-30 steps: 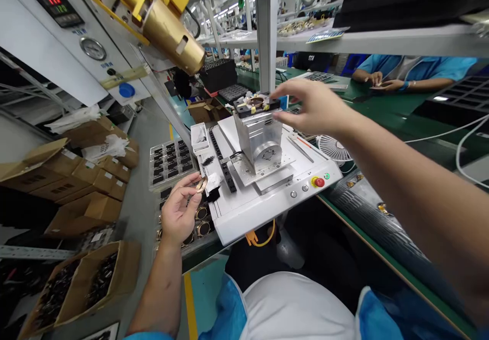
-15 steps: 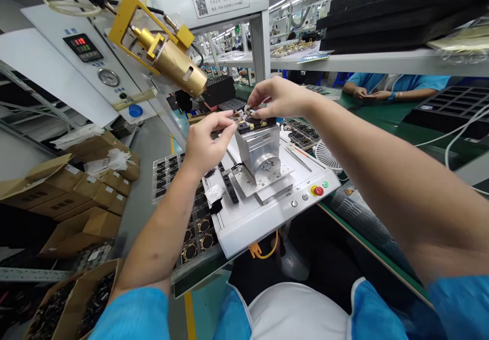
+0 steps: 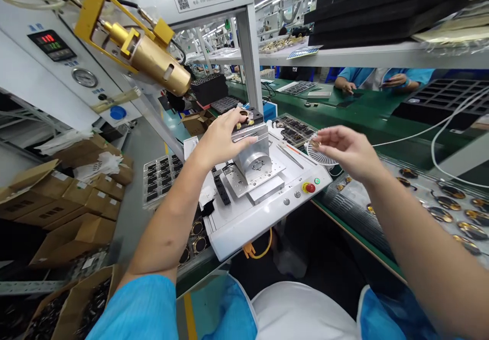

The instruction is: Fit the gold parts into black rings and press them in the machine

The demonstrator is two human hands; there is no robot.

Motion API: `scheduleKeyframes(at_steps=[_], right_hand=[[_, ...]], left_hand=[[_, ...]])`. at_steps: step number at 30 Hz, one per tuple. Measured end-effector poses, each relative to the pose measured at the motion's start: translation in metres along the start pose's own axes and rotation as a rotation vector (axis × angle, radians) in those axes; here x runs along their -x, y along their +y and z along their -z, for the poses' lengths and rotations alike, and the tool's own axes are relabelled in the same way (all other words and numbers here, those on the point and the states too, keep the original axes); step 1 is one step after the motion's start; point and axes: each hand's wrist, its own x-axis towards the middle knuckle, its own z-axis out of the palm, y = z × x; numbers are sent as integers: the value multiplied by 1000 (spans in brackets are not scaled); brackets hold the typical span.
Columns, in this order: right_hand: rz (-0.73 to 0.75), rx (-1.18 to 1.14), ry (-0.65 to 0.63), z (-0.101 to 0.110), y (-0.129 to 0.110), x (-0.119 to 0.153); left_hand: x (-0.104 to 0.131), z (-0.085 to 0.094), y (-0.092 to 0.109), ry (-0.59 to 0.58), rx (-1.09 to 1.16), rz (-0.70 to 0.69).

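Observation:
My left hand [image 3: 225, 138] rests against the metal fixture block [image 3: 254, 151], thumb on its front and fingers over its top, with nothing seen in its grasp. On top of the block sits a dark holder [image 3: 252, 117] with small yellow parts. My right hand [image 3: 342, 149] is off to the right, in front of a small white fan [image 3: 321, 155], and pinches a small thin part [image 3: 315, 144], whose shape is hard to make out. The block stands on a white machine base [image 3: 244, 220].
A gold cylinder [image 3: 160, 70] hangs at upper left. Tweezers [image 3: 292, 157] lie near a red button [image 3: 310, 187]. Round parts [image 3: 443, 213] fill a plastic-covered area at right. Trays of parts [image 3: 160, 177] stand left. Another person's hands [image 3: 395, 80] are across the bench.
My right hand has left the top of the fixture and moved right, toward the fan, with a small part. My left hand has spread onto the block. The view has shifted.

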Motion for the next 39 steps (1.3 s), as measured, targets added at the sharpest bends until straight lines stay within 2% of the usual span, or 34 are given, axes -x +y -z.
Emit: scheduleKeyframes(at_steps=[5, 8, 11, 15, 19, 21, 23, 24, 26, 27, 29, 31, 34, 36, 39], right_hand=[[-316, -17, 109, 33, 56, 60], [-395, -43, 137, 45, 72, 85], [-471, -19, 128, 48, 77, 98], [-491, 93, 25, 39, 79, 99], [-504, 420, -177, 18, 80, 93], [-531, 586, -300, 8, 82, 94], [-513, 669, -373, 0, 86, 99], [-489, 698, -383, -3, 89, 102], [-442, 764, -372, -8, 93, 109], [-428, 796, -366, -9, 96, 112], [-410, 834, -357, -12, 99, 116], [-402, 825, -342, -12, 100, 115], [-395, 757, -302, -9, 98, 110], [-400, 675, -257, -8, 93, 114], [-375, 356, -221, -19, 82, 139]], left_hand=[[-3, 12, -20, -56, 69, -62], [-8, 16, -28, -65, 107, -113], [-9, 13, -28, -77, 52, -151], [-6, 5, -24, -70, -62, -182], [-7, 9, -29, -91, 27, -152], [0, 11, -31, -23, 112, -148], [19, 4, -27, 147, 199, -173], [34, -4, -22, 252, 249, -201], [72, -32, -6, 442, 416, -298], [94, -51, 4, 477, 506, -344], [137, -93, 27, 414, 660, -329], [175, -135, 52, 290, 826, -130], [212, -182, 87, 77, 1082, 311], [225, -200, 102, -43, 1268, 515], [230, -211, 114, -118, 1489, 681]])
